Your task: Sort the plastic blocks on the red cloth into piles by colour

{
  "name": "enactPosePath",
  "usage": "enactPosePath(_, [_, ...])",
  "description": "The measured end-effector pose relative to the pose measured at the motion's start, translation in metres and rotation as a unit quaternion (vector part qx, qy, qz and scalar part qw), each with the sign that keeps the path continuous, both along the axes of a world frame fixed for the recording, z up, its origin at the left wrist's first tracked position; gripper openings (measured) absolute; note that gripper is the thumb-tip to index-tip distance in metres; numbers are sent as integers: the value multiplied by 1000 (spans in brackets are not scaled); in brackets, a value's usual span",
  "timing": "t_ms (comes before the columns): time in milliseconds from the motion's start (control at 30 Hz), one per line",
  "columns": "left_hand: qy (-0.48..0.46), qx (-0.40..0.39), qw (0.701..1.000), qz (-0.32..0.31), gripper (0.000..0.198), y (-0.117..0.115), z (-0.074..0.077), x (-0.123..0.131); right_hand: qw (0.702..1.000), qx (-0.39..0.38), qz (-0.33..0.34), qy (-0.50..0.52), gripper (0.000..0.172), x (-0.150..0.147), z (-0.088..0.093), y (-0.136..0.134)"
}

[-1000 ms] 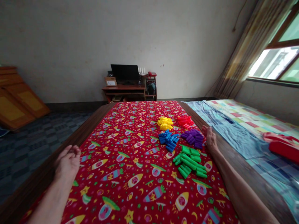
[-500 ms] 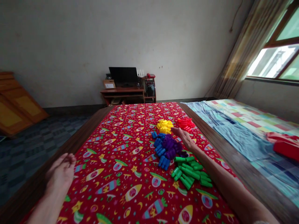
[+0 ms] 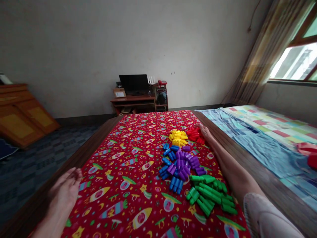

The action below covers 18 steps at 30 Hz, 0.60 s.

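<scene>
The right hand (image 3: pixel 205 132), fingers extended and gripping nothing visible, is at the right edge of the small red pieces (image 3: pixel 194 134) on the patterned cloth (image 3: pixel 131 195). Glossy, ribbed blue pieces (image 3: pixel 176 185) and purple pieces (image 3: pixel 183 162) mingle nearer; the left hand (image 3: pixel 66 186), loosely curled, appears empty.

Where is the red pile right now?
In the head view, the red pile lies on the right of the cloth, between the yellow pile and the right hand.
</scene>
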<state>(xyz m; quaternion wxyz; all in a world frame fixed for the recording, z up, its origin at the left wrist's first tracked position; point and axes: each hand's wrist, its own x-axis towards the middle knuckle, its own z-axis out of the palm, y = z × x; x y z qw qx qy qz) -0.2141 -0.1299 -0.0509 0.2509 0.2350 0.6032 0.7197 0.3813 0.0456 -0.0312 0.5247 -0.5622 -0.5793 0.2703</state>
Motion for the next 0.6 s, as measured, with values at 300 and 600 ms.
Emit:
enactPosePath(300, [-80, 23, 997, -8, 31, -3, 10, 17, 962, 4, 269, -45, 67, -84, 12, 8])
enactPosePath(600, [-29, 7, 999, 16, 23, -3, 15, 30, 927, -36, 369, -54, 76, -160, 13, -9])
